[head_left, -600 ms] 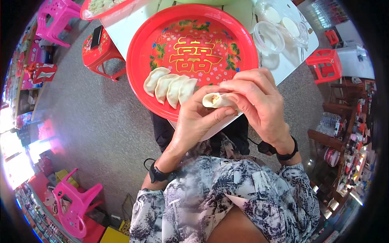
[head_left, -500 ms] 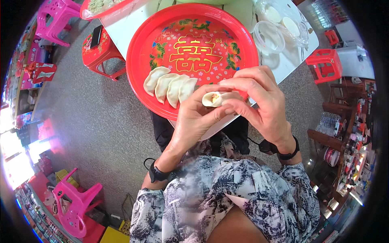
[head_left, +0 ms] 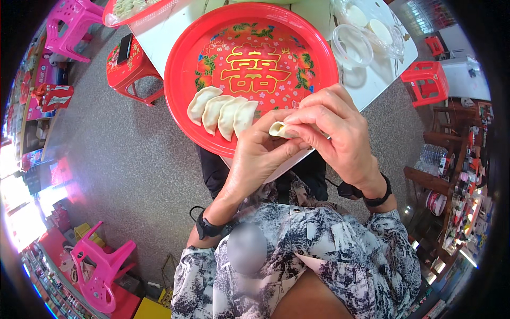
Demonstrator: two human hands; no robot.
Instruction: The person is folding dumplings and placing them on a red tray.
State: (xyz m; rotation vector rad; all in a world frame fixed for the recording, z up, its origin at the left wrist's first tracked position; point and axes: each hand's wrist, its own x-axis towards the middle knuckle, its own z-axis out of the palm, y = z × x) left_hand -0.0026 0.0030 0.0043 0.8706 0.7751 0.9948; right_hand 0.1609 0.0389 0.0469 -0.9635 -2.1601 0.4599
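Between my two hands is a half-folded dumpling (head_left: 277, 128), its pale wrapper gathered with a bit of filling showing at the open end. My left hand (head_left: 256, 148) cradles it from below, thumb and fingers closed around it. My right hand (head_left: 334, 127) pinches the wrapper's edge from the right with thumb and fingertips. Both hands hover over the near right rim of a large round red tray (head_left: 183, 58) with a gold and floral pattern. In the tray's lower left lie several finished dumplings (head_left: 226, 114) in an overlapping row.
The tray rests on a white table (head_left: 385, 85). At its right are a clear plastic tub (head_left: 352, 47) and a bag of round wrappers (head_left: 378, 32). A red basket (head_left: 141, 11) holds more dumplings at the far left. A red stool (head_left: 133, 74) carries a phone (head_left: 125, 48); pink plastic chairs stand further left.
My right fingers have moved left along the wrapper and pressed more of it together. The dumpling's opening is smaller, and less filling shows.
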